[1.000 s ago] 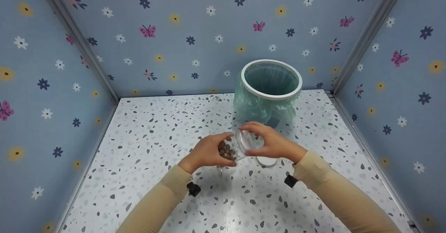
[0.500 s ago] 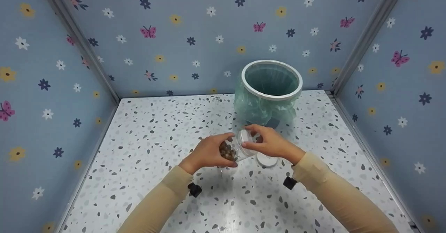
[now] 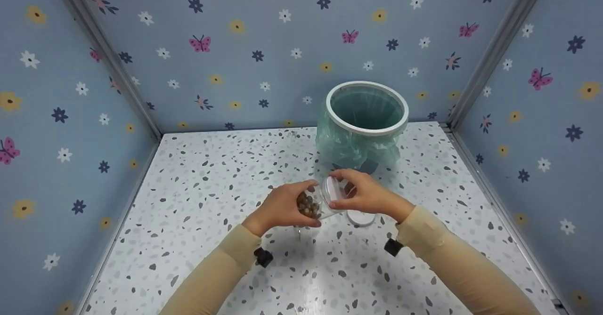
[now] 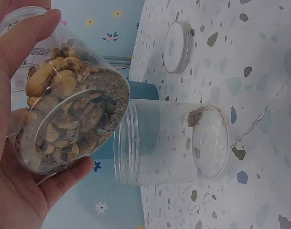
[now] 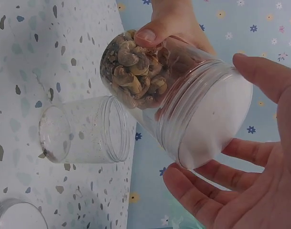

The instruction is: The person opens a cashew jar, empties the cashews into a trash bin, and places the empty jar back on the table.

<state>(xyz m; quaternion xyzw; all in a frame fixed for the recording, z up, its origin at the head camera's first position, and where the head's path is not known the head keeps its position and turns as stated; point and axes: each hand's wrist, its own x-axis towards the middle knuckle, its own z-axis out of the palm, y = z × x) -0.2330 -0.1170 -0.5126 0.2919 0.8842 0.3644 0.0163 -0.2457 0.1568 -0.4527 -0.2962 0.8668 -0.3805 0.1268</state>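
My left hand [image 3: 282,204] grips a clear plastic jar [image 4: 73,105], held tilted above the table with its mouth end toward the right. Brown, curled dried pieces [image 5: 135,76] and crumbs fill its lower part. On the jar's mouth sits a white lid [image 5: 214,124], and my right hand [image 3: 365,192] holds this lid by its edge, thumb on one side and fingers on the other. Just below stands a second clear jar [image 4: 169,143], uncovered, with a patch of brown dust at its base. In the head view the hands mostly hide that second jar.
A loose white lid [image 3: 362,217] lies flat on the speckled table [image 3: 226,173], beneath my right wrist. Behind the hands stands a bin [image 3: 348,148] with a white ring and a green bag. Blue flowered panels [image 3: 264,32] close off the back and sides.
My right hand has shifted its fingers around the lid, turning at the wrist and back. My left hand keeps the filled jar in nearly the same place.
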